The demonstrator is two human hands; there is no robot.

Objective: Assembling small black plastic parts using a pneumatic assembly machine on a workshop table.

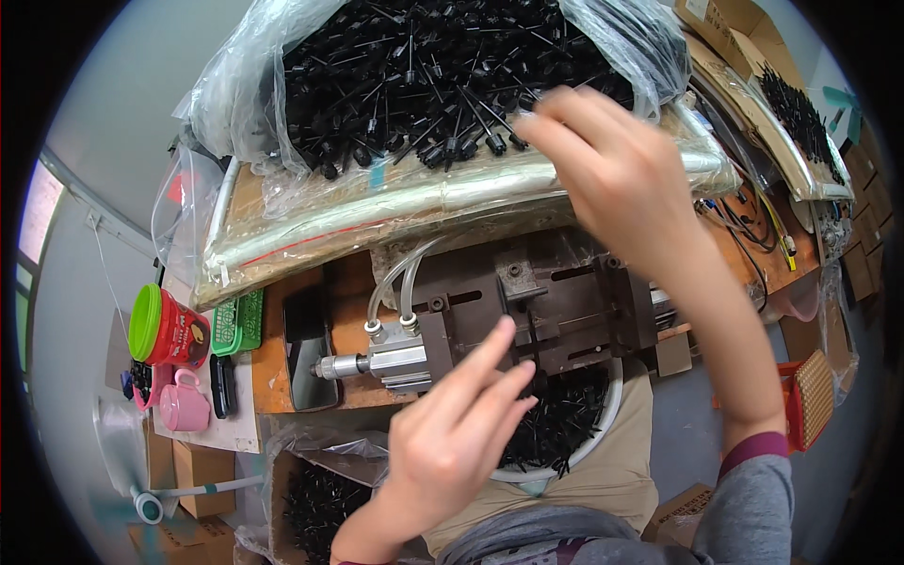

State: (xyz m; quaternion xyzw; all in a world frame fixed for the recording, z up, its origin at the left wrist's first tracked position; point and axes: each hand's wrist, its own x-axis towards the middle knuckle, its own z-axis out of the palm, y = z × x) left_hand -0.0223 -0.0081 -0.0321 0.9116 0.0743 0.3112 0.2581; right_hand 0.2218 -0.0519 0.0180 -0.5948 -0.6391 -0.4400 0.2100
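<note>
My left hand [457, 443] is over the front of a dark metal clamping fixture [461, 325], fingers stretched out and apart. Just beyond its fingertips, a thin black rod-like part [533, 334] stands out against the fixture; I cannot tell whether they touch. My right hand [617, 155] is raised at the near right edge of a large heap of black plastic parts with thin stems [443, 75]. Its fingers are curled into a pinch, a little blurred, and whatever they hold is hidden. Below the fixture, a white-rimmed basin [617, 395] on my lap holds more black parts.
Clear plastic sheeting [235, 94] lines the heap's tray. Air tubes [411, 282] run to a silver cylinder [400, 363]. To the left are a phone [309, 353], a green basket [247, 320], a red tub [188, 337] and a pink mug [184, 403]. An orange crate [805, 400] stands right.
</note>
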